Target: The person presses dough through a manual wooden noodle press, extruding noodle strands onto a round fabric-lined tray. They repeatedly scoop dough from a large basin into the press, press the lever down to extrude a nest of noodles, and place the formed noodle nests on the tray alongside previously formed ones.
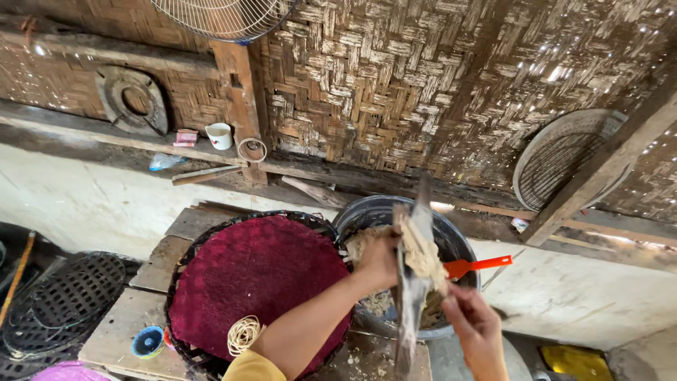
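Observation:
My left hand [377, 259] reaches over a dark metal basin [367, 212] and presses a lump of pale dough [423, 255] against a long flat metal blade [411, 296] that stands nearly upright. My right hand [474, 326] is at the blade's right side, fingers pinched near the dough; what it grips is unclear. More pale dough lies inside the basin. An orange spatula [476, 266] rests on the basin's right rim.
A round dark basket tray covered with a maroon cloth [254, 279] lies left of the basin on a wooden table [116, 331], with a bundle of rubber bands [244, 333] and a small blue cup [148, 341]. Black mesh trays [63, 300] lie far left. Behind rises a woven bamboo wall [423, 77].

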